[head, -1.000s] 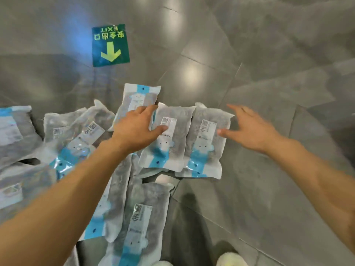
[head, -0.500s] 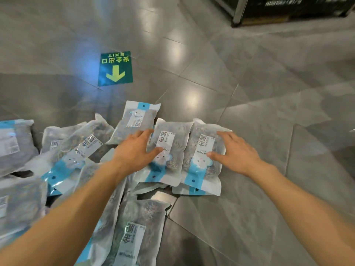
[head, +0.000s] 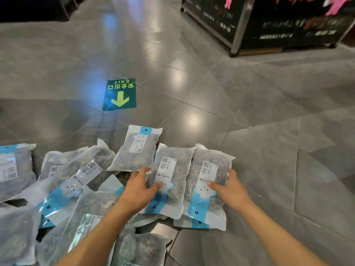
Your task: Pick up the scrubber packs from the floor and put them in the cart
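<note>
Item 1. Heap of packs (head: 63, 181), floor, 8 to 9 o'clock. Clear bags of steel scrubbers with blue-and-white labels, overlapping at odd angles. Untouched.

Item 2. Far pack (head: 137, 148), 11 o'clock of the hands. Lies flat, its near edge just beside the left fingertips.

Item 3. Left hand (head: 139, 189), centre. Thumb lies across the face of the middle pack (head: 170, 179), fingers go over that pack's left edge. Reads as a grip closing on it; how far the fingers reach under cannot be told.

Item 4. Right pack (head: 208, 179), touching the middle pack, side by side. At least one more pack shows beneath their near ends.

Item 5. Right hand (head: 229, 187), 3 o'clock of the left. Thumb on the label, fingers wrapped over the right edge. Grasping.

Item 6. Exit sign (head: 120, 95) on the tiled floor, 12 o'clock. Dark display stand (head: 269, 24), 1 o'clock. Cart: not in view.

Step in hand: pickup of the paired packs, both still flat on the floor.

Next move, judged: press the two together from either side, lift as one, then find the cart. Slick film may slip.

Change over the last second: right hand came in from bare floor onto the right pack; left thumb slid onto the middle label; the view tilted up, bringing the stand in.
</note>
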A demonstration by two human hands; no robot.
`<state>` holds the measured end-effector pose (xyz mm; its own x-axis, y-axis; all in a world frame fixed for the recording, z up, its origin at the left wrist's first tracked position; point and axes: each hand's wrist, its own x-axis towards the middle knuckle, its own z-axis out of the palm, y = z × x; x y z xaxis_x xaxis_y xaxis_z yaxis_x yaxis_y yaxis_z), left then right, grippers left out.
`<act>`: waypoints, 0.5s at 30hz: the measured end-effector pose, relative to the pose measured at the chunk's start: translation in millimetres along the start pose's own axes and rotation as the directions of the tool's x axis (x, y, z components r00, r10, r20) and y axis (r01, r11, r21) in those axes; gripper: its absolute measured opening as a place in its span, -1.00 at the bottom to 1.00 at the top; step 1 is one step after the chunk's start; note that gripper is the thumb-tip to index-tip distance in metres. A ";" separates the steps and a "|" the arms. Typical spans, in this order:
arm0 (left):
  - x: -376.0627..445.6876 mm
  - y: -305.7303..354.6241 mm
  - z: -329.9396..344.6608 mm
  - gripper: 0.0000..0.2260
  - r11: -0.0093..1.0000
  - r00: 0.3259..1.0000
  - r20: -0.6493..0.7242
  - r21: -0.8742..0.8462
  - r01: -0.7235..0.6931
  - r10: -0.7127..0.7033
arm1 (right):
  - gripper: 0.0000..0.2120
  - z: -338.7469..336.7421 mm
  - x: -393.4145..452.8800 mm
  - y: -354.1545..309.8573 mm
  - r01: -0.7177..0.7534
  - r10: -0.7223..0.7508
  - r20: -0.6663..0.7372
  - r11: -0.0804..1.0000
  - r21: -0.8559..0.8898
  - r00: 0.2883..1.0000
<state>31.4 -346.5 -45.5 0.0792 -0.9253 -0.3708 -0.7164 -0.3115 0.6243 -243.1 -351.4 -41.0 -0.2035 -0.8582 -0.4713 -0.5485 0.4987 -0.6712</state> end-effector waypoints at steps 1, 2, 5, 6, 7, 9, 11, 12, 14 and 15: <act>0.6 0.2 2.5 -0.42 0.999 1.000 -0.004 -0.032 0.013 -0.014 | -0.20 4.6 4.5 3.0 -0.039 0.042 -0.030 0.995 0.090 0.999; 1.6 0.2 5.3 -0.41 0.998 1.000 -0.013 -0.064 0.024 -0.025 | -0.20 8.7 8.1 5.1 -0.078 0.088 -0.046 0.980 0.186 0.995; 4.7 -1.3 11.3 -0.40 0.980 0.993 -0.070 -0.180 0.081 -0.095 | -0.26 21.6 19.0 14.7 -0.216 0.237 0.006 0.874 0.435 0.971; 6.4 -3.3 13.0 -0.42 0.971 0.987 -0.109 -0.219 0.094 -0.120 | -0.31 24.1 20.8 16.1 -0.247 0.262 0.039 0.834 0.494 0.964; 7.1 -4.2 13.9 -0.44 0.963 0.979 -0.141 -0.244 0.111 -0.149 | -0.40 25.8 21.2 15.5 -0.265 0.270 0.072 0.799 0.539 0.960; 8.6 -6.3 15.1 -0.44 0.950 0.960 -0.186 -0.271 0.154 -0.208 | -0.62 27.3 20.3 12.8 -0.286 0.258 0.134 0.758 0.587 0.957; 11.2 -8.2 18.2 -0.42 0.937 0.942 -0.205 -0.286 0.202 -0.266 | -0.70 27.8 20.4 11.1 -0.301 0.240 0.182 0.742 0.599 0.954; 13.3 -8.7 20.4 -0.41 0.922 0.934 -0.196 -0.310 0.230 -0.299 | -0.70 27.6 20.6 10.2 -0.297 0.224 0.195 0.738 0.607 0.955; 16.2 -9.0 24.6 -0.41 0.878 0.925 -0.123 -0.379 0.292 -0.360 | -0.72 26.8 19.8 9.8 -0.283 0.191 0.212 0.737 0.614 0.958; 18.1 -9.0 26.0 -0.43 0.853 0.926 -0.070 -0.418 0.311 -0.372 | -0.74 25.7 18.0 9.5 -0.274 0.178 0.214 0.741 0.614 0.960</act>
<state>21.3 -354.8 -75.7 0.3877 -0.7560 -0.5274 -0.2968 -0.6441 0.7050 -231.2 -359.0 -70.6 -0.1192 -0.7094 -0.6946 0.1471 0.6792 -0.7190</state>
